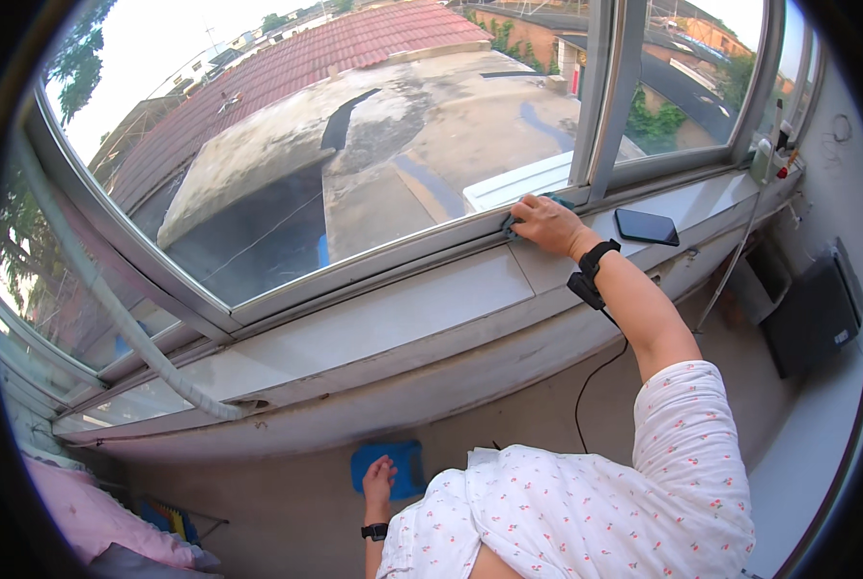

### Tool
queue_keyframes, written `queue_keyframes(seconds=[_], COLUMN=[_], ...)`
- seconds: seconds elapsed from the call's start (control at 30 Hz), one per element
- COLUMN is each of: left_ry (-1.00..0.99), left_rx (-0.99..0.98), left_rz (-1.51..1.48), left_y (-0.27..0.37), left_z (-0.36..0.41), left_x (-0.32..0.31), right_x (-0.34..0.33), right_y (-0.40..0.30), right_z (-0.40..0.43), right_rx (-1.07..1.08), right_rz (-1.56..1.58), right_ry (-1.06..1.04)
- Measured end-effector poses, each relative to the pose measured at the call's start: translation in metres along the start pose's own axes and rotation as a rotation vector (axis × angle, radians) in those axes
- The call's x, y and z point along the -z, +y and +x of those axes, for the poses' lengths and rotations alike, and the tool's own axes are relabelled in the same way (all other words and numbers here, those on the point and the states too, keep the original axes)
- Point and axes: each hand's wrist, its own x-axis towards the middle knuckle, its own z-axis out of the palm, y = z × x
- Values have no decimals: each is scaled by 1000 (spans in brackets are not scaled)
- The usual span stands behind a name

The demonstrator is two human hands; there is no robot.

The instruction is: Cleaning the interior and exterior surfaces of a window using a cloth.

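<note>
My right hand [549, 226] is shut on a dark teal cloth [508, 229], bunched under the fingers against the lower rail of the sliding window frame [402, 255]. A black strap with a small device [587, 286] circles that wrist, and a thin cable runs down from it. Just right of the hand, a dark smartphone [646, 226] lies on the white tiled windowsill [402, 310]. My left hand [379, 479] hangs low beside my body, with fingers loosely curled and nothing visible in them. Behind it on the floor is a blue plastic stool [406, 463].
A pale wrapped pipe [138, 336] crosses the sill at left. Pink fabric [102, 510] lies at lower left. On the sill's right end stands a light-green container [763, 163] holding tools. A black panel [811, 318] leans by the right wall. Roofs show beyond the glass.
</note>
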Motion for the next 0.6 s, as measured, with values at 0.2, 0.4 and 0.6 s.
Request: queue_keyframes(seconds=[0.2,0.4,0.6], left_ry=[41,35,29], left_rx=[-10,1,6], left_rz=[-10,-17,-21], left_y=[-2,-16,-14], left_z=[-12,-10,-4], left_x=[10,19,16], right_x=[4,31,8], right_y=[5,-5,-13], right_z=[-18,-17,-26], right_rx=[-358,-824,-965], right_rz=[148,2094,1599], right_ry=[-15,339,323])
